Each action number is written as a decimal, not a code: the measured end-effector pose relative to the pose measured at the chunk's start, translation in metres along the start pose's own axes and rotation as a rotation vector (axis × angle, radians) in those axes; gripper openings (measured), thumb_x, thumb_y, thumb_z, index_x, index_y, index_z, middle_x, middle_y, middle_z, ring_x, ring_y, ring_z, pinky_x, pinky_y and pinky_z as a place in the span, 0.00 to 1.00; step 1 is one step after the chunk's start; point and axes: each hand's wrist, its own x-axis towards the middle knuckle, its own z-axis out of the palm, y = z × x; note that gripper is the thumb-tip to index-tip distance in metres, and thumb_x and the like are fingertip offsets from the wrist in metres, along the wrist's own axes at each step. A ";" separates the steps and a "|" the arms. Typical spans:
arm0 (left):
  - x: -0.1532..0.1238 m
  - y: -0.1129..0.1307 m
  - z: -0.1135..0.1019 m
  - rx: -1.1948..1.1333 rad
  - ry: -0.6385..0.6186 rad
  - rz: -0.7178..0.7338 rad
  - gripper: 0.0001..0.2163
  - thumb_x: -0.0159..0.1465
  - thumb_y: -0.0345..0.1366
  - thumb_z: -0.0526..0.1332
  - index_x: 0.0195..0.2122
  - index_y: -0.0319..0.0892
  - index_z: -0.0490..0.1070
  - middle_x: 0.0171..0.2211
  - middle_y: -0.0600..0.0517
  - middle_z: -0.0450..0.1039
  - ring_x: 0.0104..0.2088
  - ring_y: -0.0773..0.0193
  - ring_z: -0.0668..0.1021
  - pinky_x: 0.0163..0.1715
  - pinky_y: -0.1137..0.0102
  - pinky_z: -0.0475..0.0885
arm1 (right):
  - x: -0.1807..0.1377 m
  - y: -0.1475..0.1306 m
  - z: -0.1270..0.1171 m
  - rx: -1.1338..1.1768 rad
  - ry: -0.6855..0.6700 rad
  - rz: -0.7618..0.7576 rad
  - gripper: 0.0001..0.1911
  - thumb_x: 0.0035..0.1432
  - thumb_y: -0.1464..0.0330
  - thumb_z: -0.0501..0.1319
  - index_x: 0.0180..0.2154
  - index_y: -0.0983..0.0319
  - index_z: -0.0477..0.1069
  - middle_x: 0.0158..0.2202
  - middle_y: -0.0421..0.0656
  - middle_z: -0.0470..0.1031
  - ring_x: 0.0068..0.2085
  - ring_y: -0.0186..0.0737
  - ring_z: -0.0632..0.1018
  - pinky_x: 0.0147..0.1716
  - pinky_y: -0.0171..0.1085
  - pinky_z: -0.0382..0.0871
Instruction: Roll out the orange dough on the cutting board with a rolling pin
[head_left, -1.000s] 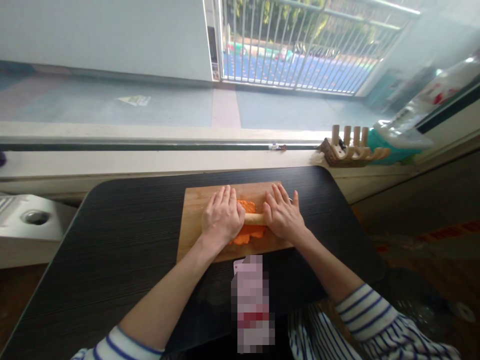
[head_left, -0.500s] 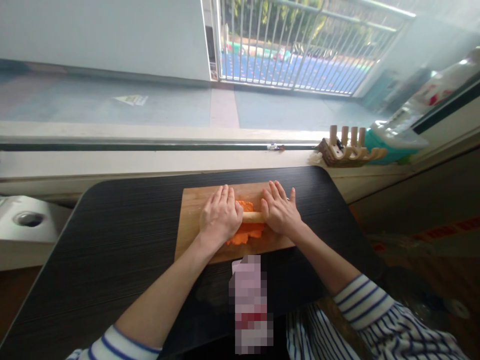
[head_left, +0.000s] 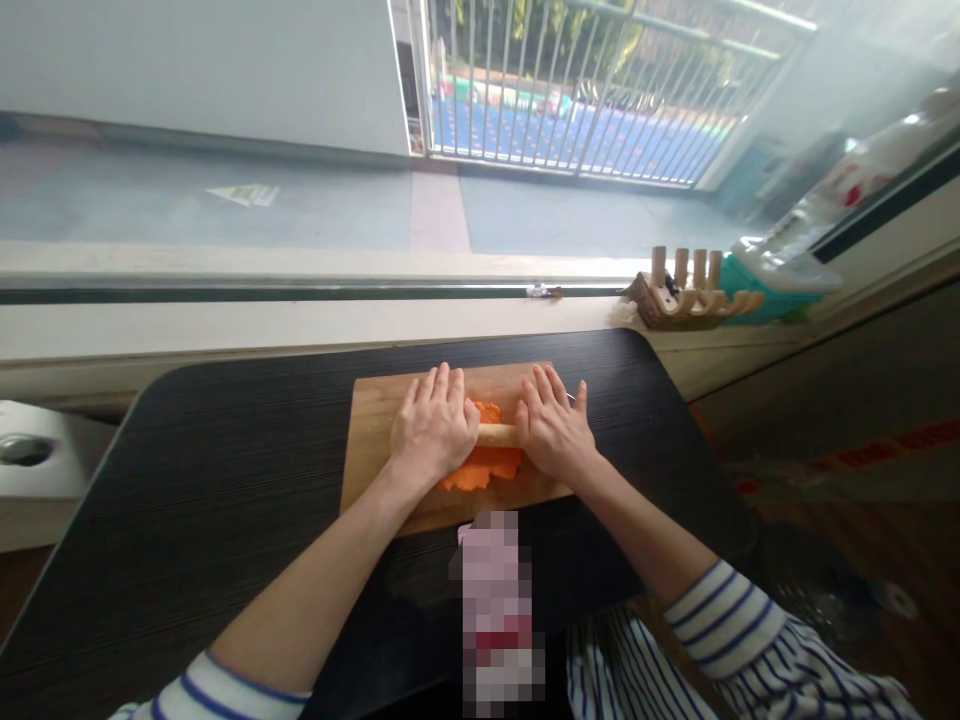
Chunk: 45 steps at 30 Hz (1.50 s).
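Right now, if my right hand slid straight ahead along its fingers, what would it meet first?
Probably the window ledge: beyond the right hand only bare board and table show, though depth is unclear.

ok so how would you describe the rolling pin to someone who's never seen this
Find the dark table beside the window sill, then the wooden board on it. On the board, the left hand and right hand press flat on a pale rolling pin, with only its short middle showing between them. It is the one smooth tan cylinder, lying across the flattened orange dough.
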 end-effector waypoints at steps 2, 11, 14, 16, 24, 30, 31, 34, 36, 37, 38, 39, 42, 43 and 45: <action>-0.009 0.000 -0.002 0.009 0.018 0.022 0.26 0.66 0.38 0.42 0.61 0.28 0.61 0.61 0.36 0.61 0.62 0.50 0.64 0.62 0.55 0.55 | -0.012 -0.004 0.001 -0.001 0.018 -0.008 0.27 0.67 0.65 0.40 0.62 0.66 0.57 0.67 0.50 0.52 0.67 0.47 0.52 0.61 0.64 0.42; 0.009 -0.002 0.000 0.008 -0.047 -0.032 0.26 0.67 0.39 0.41 0.63 0.33 0.58 0.63 0.40 0.59 0.63 0.54 0.62 0.62 0.57 0.54 | 0.014 0.004 -0.001 0.027 -0.055 -0.005 0.27 0.66 0.66 0.39 0.62 0.66 0.56 0.67 0.50 0.50 0.68 0.48 0.49 0.60 0.67 0.43; 0.030 -0.004 0.002 -0.023 -0.124 -0.068 0.27 0.66 0.40 0.41 0.64 0.34 0.56 0.64 0.40 0.56 0.64 0.52 0.61 0.61 0.56 0.56 | 0.034 0.008 -0.001 0.038 -0.091 0.046 0.28 0.66 0.65 0.38 0.63 0.67 0.55 0.68 0.52 0.49 0.68 0.50 0.48 0.59 0.69 0.43; 0.037 -0.005 0.002 -0.033 -0.157 -0.065 0.27 0.66 0.40 0.41 0.64 0.33 0.56 0.64 0.39 0.56 0.64 0.51 0.61 0.61 0.55 0.56 | 0.037 0.009 0.000 0.038 -0.093 0.058 0.28 0.65 0.65 0.39 0.63 0.67 0.55 0.68 0.53 0.48 0.68 0.51 0.48 0.58 0.70 0.42; 0.008 -0.002 -0.004 0.028 -0.100 -0.010 0.26 0.66 0.39 0.42 0.63 0.32 0.56 0.63 0.38 0.58 0.63 0.51 0.62 0.62 0.55 0.54 | -0.001 -0.002 0.002 0.022 0.018 0.013 0.29 0.65 0.65 0.41 0.64 0.68 0.51 0.68 0.53 0.48 0.68 0.48 0.48 0.61 0.65 0.40; -0.025 0.000 -0.007 0.043 0.000 0.041 0.26 0.67 0.38 0.42 0.63 0.31 0.57 0.63 0.38 0.58 0.64 0.53 0.60 0.63 0.56 0.51 | -0.034 -0.010 0.012 0.026 0.167 -0.031 0.27 0.67 0.65 0.41 0.63 0.69 0.55 0.66 0.53 0.53 0.67 0.47 0.52 0.63 0.59 0.37; -0.027 0.000 -0.007 0.039 0.002 0.043 0.26 0.67 0.38 0.42 0.62 0.31 0.58 0.63 0.38 0.57 0.64 0.53 0.60 0.63 0.56 0.51 | -0.036 -0.011 0.013 0.027 0.184 -0.041 0.27 0.67 0.66 0.41 0.63 0.70 0.55 0.66 0.53 0.53 0.67 0.47 0.52 0.63 0.58 0.37; -0.022 -0.001 -0.005 0.036 0.006 0.037 0.26 0.67 0.38 0.42 0.62 0.31 0.58 0.63 0.38 0.58 0.63 0.53 0.62 0.63 0.56 0.52 | -0.031 -0.010 0.011 0.030 0.181 -0.036 0.27 0.66 0.66 0.41 0.63 0.69 0.56 0.66 0.53 0.53 0.67 0.47 0.53 0.63 0.58 0.36; -0.015 -0.002 -0.003 0.034 0.009 0.027 0.26 0.66 0.38 0.42 0.62 0.31 0.58 0.62 0.38 0.60 0.63 0.53 0.63 0.62 0.56 0.53 | -0.024 -0.009 0.008 0.029 0.145 -0.015 0.27 0.66 0.66 0.42 0.63 0.69 0.56 0.66 0.53 0.52 0.67 0.47 0.52 0.63 0.59 0.36; -0.011 -0.002 -0.001 0.027 0.008 0.022 0.26 0.66 0.38 0.42 0.62 0.31 0.58 0.62 0.38 0.61 0.62 0.53 0.64 0.62 0.56 0.54 | -0.020 -0.008 0.007 0.028 0.124 -0.007 0.27 0.65 0.66 0.41 0.63 0.68 0.56 0.67 0.53 0.52 0.67 0.47 0.52 0.63 0.60 0.37; -0.007 -0.002 0.000 0.016 0.003 0.017 0.26 0.66 0.38 0.42 0.62 0.31 0.58 0.62 0.38 0.61 0.62 0.52 0.64 0.62 0.56 0.54 | -0.017 -0.008 0.005 0.026 0.103 -0.003 0.28 0.65 0.66 0.41 0.63 0.68 0.55 0.67 0.52 0.51 0.67 0.47 0.52 0.63 0.60 0.37; -0.004 -0.003 0.000 0.003 -0.003 0.011 0.26 0.66 0.38 0.42 0.62 0.32 0.58 0.61 0.38 0.61 0.62 0.52 0.64 0.62 0.56 0.54 | -0.014 -0.008 0.004 0.022 0.084 -0.002 0.28 0.65 0.65 0.41 0.63 0.68 0.54 0.67 0.52 0.50 0.67 0.47 0.51 0.62 0.60 0.37; 0.006 -0.004 0.002 -0.033 -0.025 -0.009 0.26 0.66 0.39 0.42 0.63 0.34 0.57 0.62 0.40 0.61 0.62 0.52 0.64 0.62 0.55 0.54 | -0.006 -0.006 0.002 0.011 0.047 0.001 0.29 0.64 0.65 0.41 0.64 0.67 0.53 0.68 0.51 0.48 0.67 0.49 0.49 0.62 0.61 0.37; 0.009 -0.004 0.002 -0.038 -0.032 -0.015 0.26 0.66 0.39 0.42 0.64 0.35 0.57 0.62 0.41 0.60 0.62 0.52 0.64 0.62 0.54 0.54 | -0.003 -0.006 0.002 0.010 0.039 0.005 0.29 0.64 0.66 0.41 0.64 0.67 0.53 0.68 0.50 0.48 0.68 0.49 0.49 0.62 0.62 0.38; 0.016 -0.004 0.002 -0.039 -0.058 -0.026 0.26 0.67 0.39 0.42 0.64 0.38 0.56 0.63 0.42 0.59 0.62 0.53 0.63 0.62 0.54 0.54 | 0.002 -0.004 0.002 0.019 0.021 0.015 0.29 0.64 0.66 0.41 0.64 0.67 0.52 0.68 0.51 0.47 0.68 0.49 0.49 0.62 0.62 0.39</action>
